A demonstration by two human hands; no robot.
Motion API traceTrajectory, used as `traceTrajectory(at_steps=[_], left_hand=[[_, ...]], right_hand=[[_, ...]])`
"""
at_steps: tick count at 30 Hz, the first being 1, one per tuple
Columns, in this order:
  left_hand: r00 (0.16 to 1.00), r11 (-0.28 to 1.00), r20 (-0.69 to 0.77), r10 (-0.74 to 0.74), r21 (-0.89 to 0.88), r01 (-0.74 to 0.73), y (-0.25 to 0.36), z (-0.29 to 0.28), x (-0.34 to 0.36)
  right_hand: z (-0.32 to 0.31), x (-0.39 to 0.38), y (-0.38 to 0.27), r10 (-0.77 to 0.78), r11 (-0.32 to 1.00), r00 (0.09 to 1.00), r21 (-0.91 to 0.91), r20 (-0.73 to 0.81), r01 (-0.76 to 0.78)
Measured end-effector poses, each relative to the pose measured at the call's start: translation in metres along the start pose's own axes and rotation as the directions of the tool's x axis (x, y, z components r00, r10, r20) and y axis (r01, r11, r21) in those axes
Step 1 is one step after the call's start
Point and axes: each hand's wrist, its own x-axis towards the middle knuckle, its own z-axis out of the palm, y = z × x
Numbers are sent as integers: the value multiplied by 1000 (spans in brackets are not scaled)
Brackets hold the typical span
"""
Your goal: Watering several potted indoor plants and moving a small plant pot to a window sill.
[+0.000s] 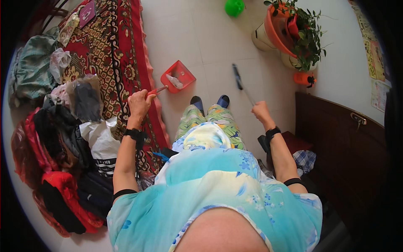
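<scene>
My left hand (pixel 140 102) is closed round the handle of a red dustpan (pixel 189 76), which is low over the tiled floor left of my slippered feet and has a small whitish piece (pixel 174 81) inside. In my right hand (pixel 260 109) is the thin handle of a brush, its narrow dark head (pixel 237 77) to the right of the dustpan and beyond my feet. Whether the dustpan or brush touches the floor I cannot tell.
A patterned red rug-covered surface (pixel 147 66) with piled clothes (pixel 60 190) and bags lines the left. At right stand planters with leafy plants (pixel 310 46), an orange item (pixel 302 78) and a dark wooden board (pixel 337 140). A green container (pixel 234 7) is at the top.
</scene>
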Motion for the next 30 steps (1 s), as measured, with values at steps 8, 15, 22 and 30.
traceTrajectory(at_steps=[8,15,22,30], left_hand=[[1000,999,-2,-12,-40,12,-3,0,8],[998,997,-53,-41,-74,37,-1,-7,-7],[990,977,-47,-135,-175,125,-20,-19,-27],[954,947,-16,-300,-126,296,-36,-8,-31]], right_hand=[[61,-84,-86,-404,805,904,-414,141,425],[-3,-113,-107,-441,819,890,-356,112,450],[22,-88,-160,-526,649,848,-679,-72,344],[73,-88,-184,-515,613,846,-631,138,475]])
